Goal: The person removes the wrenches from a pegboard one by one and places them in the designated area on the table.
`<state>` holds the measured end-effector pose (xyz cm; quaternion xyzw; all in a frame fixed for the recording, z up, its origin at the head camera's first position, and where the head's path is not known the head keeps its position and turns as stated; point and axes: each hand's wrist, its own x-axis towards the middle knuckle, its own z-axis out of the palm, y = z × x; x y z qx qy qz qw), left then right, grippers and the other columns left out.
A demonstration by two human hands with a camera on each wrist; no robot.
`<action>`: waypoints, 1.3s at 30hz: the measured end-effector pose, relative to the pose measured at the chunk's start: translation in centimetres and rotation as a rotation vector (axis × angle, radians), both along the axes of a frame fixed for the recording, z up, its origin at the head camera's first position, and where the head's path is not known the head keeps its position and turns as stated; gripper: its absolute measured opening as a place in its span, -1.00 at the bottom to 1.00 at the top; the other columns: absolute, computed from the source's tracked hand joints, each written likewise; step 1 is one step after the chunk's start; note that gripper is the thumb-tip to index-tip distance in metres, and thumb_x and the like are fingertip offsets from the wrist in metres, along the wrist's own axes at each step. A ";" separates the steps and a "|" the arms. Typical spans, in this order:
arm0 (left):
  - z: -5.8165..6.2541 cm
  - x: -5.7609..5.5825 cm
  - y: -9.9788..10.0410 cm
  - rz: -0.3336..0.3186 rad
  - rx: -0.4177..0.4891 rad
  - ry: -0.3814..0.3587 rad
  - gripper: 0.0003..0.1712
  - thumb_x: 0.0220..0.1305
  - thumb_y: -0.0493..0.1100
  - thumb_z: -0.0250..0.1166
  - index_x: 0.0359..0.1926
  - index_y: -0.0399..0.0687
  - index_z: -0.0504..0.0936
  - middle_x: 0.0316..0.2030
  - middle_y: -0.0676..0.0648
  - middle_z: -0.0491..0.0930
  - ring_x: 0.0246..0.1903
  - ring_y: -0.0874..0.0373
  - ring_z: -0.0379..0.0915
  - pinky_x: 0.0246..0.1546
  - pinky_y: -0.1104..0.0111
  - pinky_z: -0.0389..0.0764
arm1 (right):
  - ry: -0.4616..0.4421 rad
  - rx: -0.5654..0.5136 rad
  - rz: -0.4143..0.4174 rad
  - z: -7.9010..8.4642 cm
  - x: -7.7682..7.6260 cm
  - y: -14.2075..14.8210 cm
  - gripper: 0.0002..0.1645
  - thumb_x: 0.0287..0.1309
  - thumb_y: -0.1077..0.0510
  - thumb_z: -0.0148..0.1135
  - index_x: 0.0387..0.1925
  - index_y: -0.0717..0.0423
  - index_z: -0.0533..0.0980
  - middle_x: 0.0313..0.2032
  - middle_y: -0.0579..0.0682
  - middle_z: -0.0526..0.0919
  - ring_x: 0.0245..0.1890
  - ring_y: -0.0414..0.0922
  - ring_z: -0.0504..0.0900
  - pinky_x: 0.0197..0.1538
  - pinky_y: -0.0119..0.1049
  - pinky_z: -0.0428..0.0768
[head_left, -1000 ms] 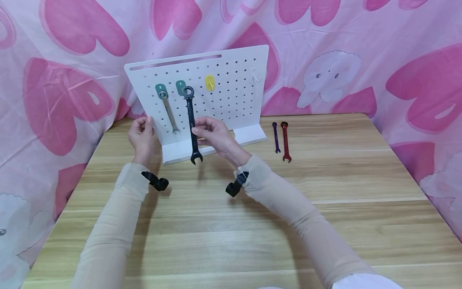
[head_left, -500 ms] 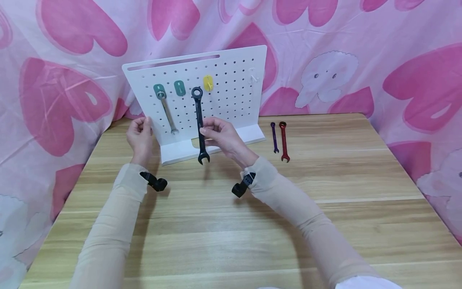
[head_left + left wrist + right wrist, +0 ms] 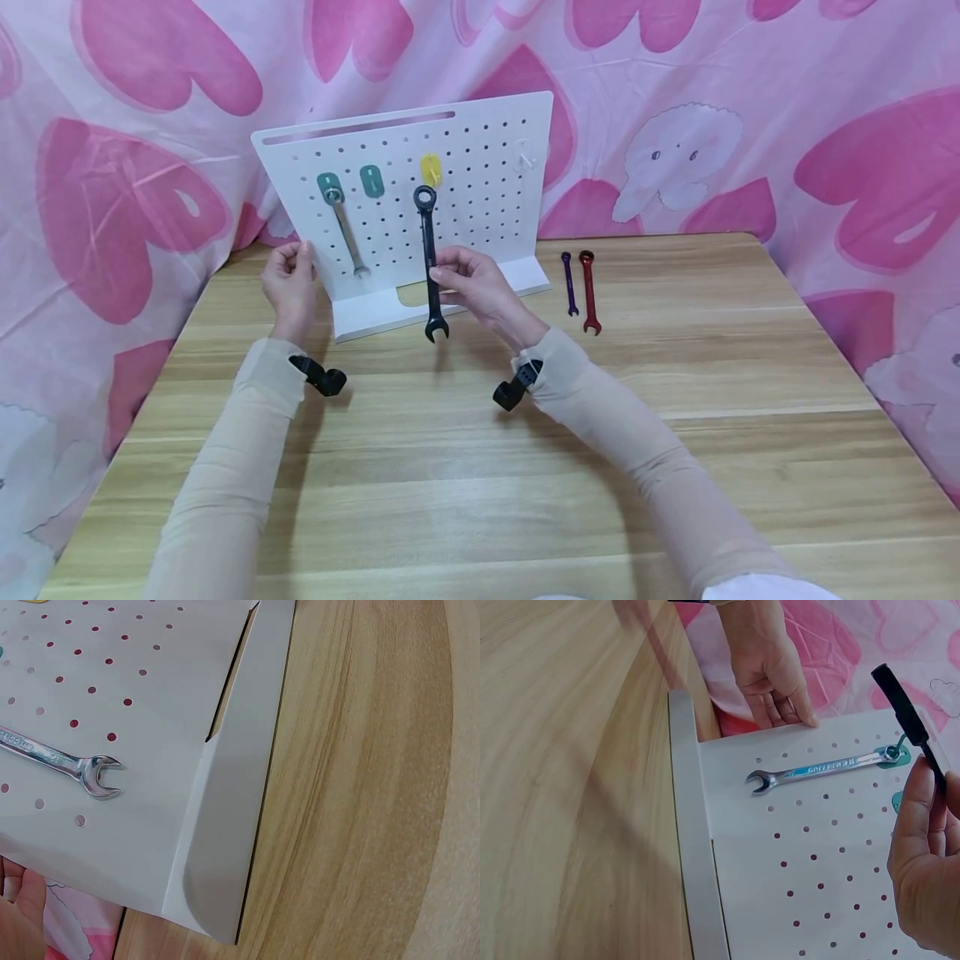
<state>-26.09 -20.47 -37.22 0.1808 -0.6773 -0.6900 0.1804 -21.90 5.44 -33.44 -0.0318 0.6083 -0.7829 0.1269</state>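
Observation:
My right hand (image 3: 487, 292) pinches a black combination wrench (image 3: 431, 250) at mid-shaft, ring end up and open jaw down, in front of the white pegboard (image 3: 480, 233). In the head view its ring sits just below the yellow hook (image 3: 431, 168). The left hand (image 3: 289, 292) holds the board's left edge between thumb and fingers; the right wrist view shows that hand (image 3: 769, 671) at the edge too. A silver combination wrench (image 3: 347, 237) hangs by its ring from the leftmost green hook (image 3: 328, 183). Beside it is a second green hook (image 3: 372, 181) with nothing on it.
Right of the board, a small purple wrench (image 3: 570, 285) and a larger red wrench (image 3: 590, 293) lie on the wooden table (image 3: 465, 467). A white hook (image 3: 527, 158) is near the board's right edge. A pink curtain (image 3: 675, 67) hangs behind.
The right hand has carried the black wrench rightward, from in front of the second green hook to below the yellow one. The left hand stays at the board's edge.

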 end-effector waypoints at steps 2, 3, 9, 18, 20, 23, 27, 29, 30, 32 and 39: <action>0.0 0.0 0.0 0.004 -0.005 0.003 -0.73 0.23 0.12 0.18 -0.17 0.10 0.51 -0.32 0.10 0.39 -0.27 0.28 0.29 -0.10 0.44 0.44 | -0.007 0.013 -0.003 -0.2 0.0 0.3 -0.87 0.17 0.36 0.19 -0.27 0.11 0.51 -0.40 -0.06 0.54 -0.45 -0.19 0.56 -0.30 -0.36 0.65; 0.0 0.0 0.0 0.006 -0.010 0.004 -0.74 0.23 0.12 0.18 -0.18 0.11 0.51 -0.32 0.10 0.39 -0.27 0.28 0.29 -0.11 0.44 0.44 | -0.012 0.017 -0.007 -0.2 -0.1 0.4 -0.86 0.17 0.36 0.19 -0.25 0.11 0.52 -0.40 -0.06 0.54 -0.44 -0.19 0.56 -0.29 -0.35 0.65; 0.1 -0.1 0.1 0.014 -0.019 0.006 -0.75 0.23 0.12 0.18 -0.19 0.11 0.52 -0.32 0.11 0.40 -0.27 0.28 0.30 -0.13 0.46 0.45 | -0.028 0.036 -0.023 -0.7 -0.2 1.3 -0.86 0.17 0.34 0.20 -0.22 0.13 0.51 -0.36 -0.04 0.53 -0.42 -0.19 0.55 -0.27 -0.34 0.65; 0.3 -0.1 0.1 0.006 0.012 -0.002 -0.74 0.23 0.11 0.19 -0.17 0.09 0.52 -0.31 0.10 0.40 -0.25 0.29 0.29 -0.04 0.41 0.46 | -0.024 0.031 -0.041 -1.4 -0.2 3.0 -0.84 0.19 0.37 0.15 -0.28 0.07 0.50 -0.39 -0.07 0.52 -0.44 -0.23 0.53 -0.33 -0.42 0.62; 0.3 -0.1 0.1 0.006 0.014 -0.004 -0.74 0.23 0.11 0.19 -0.17 0.09 0.52 -0.30 0.11 0.40 -0.25 0.29 0.30 -0.03 0.42 0.47 | -0.024 0.033 -0.047 -1.5 -0.1 3.4 -0.84 0.20 0.38 0.14 -0.28 0.07 0.50 -0.40 -0.07 0.52 -0.45 -0.23 0.54 -0.33 -0.42 0.62; 0.3 -0.1 0.1 0.005 0.019 -0.004 -0.74 0.23 0.10 0.19 -0.17 0.09 0.52 -0.31 0.10 0.40 -0.25 0.29 0.29 -0.02 0.42 0.48 | -0.031 0.046 -0.062 -1.6 -0.1 4.2 -0.84 0.20 0.37 0.15 -0.29 0.06 0.50 -0.39 -0.08 0.52 -0.45 -0.23 0.55 -0.32 -0.42 0.63; 0.2 -0.1 0.1 0.007 0.013 0.000 -0.75 0.24 0.09 0.19 -0.17 0.08 0.52 -0.31 0.10 0.40 -0.26 0.29 0.29 -0.05 0.41 0.47 | -0.037 0.056 -0.072 -1.8 -0.1 5.2 -0.86 0.21 0.36 0.15 -0.28 0.06 0.50 -0.37 -0.06 0.53 -0.45 -0.23 0.56 -0.32 -0.43 0.62; 0.2 -0.1 0.1 0.007 0.009 0.002 -0.74 0.24 0.10 0.18 -0.17 0.08 0.52 -0.31 0.10 0.40 -0.27 0.29 0.29 -0.07 0.41 0.46 | -0.041 0.052 -0.071 -2.0 0.0 5.8 -0.86 0.21 0.36 0.14 -0.27 0.06 0.49 -0.37 -0.07 0.53 -0.44 -0.23 0.57 -0.31 -0.43 0.63; 0.2 -0.1 0.1 0.007 0.009 0.002 -0.74 0.24 0.10 0.18 -0.17 0.08 0.52 -0.31 0.11 0.40 -0.27 0.29 0.29 -0.07 0.41 0.45 | -0.042 0.045 -0.067 -2.0 0.0 6.1 -0.85 0.22 0.36 0.13 -0.27 0.06 0.49 -0.37 -0.07 0.54 -0.44 -0.23 0.57 -0.31 -0.43 0.63; 0.2 -0.1 0.1 0.005 0.012 0.004 -0.74 0.25 0.10 0.18 -0.17 0.09 0.52 -0.31 0.11 0.40 -0.27 0.29 0.29 -0.08 0.41 0.45 | -0.047 0.038 -0.065 -2.1 0.1 6.6 -0.85 0.23 0.37 0.11 -0.27 0.06 0.48 -0.38 -0.07 0.54 -0.45 -0.23 0.58 -0.31 -0.43 0.63; 0.1 -0.1 0.0 0.008 0.008 0.000 -0.74 0.24 0.10 0.18 -0.16 0.10 0.52 -0.31 0.10 0.40 -0.26 0.28 0.30 -0.10 0.44 0.45 | -0.082 0.080 -0.094 -2.5 0.2 8.5 -0.88 0.24 0.32 0.12 -0.26 0.05 0.47 -0.34 -0.06 0.51 -0.40 -0.23 0.57 -0.24 -0.40 0.63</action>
